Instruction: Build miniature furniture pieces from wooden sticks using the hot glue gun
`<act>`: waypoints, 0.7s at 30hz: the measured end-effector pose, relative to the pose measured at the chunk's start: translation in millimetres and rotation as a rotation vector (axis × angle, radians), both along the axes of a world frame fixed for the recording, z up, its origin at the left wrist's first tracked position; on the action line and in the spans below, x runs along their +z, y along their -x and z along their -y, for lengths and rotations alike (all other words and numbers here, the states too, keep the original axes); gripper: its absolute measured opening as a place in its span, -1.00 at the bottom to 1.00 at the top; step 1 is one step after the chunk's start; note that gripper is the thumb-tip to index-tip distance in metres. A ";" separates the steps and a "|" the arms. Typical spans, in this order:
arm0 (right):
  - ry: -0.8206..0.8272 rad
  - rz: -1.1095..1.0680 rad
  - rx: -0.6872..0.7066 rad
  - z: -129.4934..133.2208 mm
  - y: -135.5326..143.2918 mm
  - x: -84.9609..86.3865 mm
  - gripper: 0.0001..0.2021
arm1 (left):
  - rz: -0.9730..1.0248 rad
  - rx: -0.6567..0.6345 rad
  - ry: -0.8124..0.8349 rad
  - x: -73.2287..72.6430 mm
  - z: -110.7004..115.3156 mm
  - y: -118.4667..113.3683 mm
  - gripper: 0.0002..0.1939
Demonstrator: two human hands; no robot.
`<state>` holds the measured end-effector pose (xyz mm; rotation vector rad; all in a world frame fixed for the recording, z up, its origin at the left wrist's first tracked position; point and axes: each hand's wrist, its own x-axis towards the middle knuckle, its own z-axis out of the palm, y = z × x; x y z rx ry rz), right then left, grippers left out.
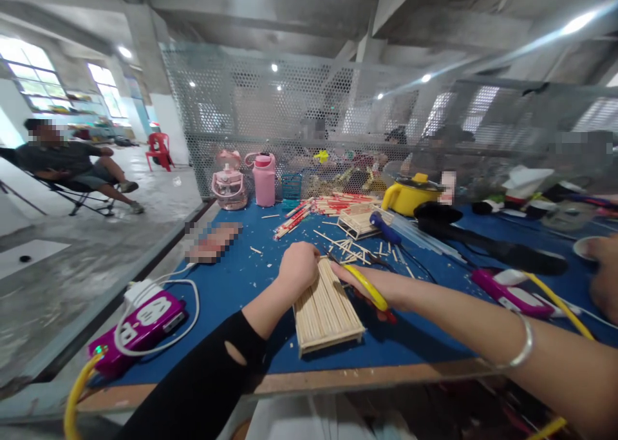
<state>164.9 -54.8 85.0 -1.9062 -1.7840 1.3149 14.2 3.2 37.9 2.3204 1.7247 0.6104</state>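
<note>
A flat box-like piece made of thin wooden sticks (328, 308) lies near the table's front edge. My left hand (300, 264) is closed at its far left corner, with the fingertips partly hidden behind the hand. My right hand (367, 285) is at the far right side of the piece, wrapped round scissors with yellow and red handles (369, 287). The scissor blades point toward the far end of the piece, close to my left fingers. Loose cut sticks (350, 250) lie just beyond both hands.
Behind are a second stick piece (360, 222), red-marked sticks (294, 218), a glue gun (385, 227), a yellow pot (410, 196) and pink bottles (264, 181). Purple power strips (145, 327) flank the work. Another person's hand (606, 276) shows far right; a seated person (72, 160) is left.
</note>
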 end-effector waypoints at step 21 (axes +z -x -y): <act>0.289 -0.071 -0.050 -7.5 -8.0 -5.1 -0.38 | 0.036 0.018 0.030 1.2 1.7 -0.4 -0.71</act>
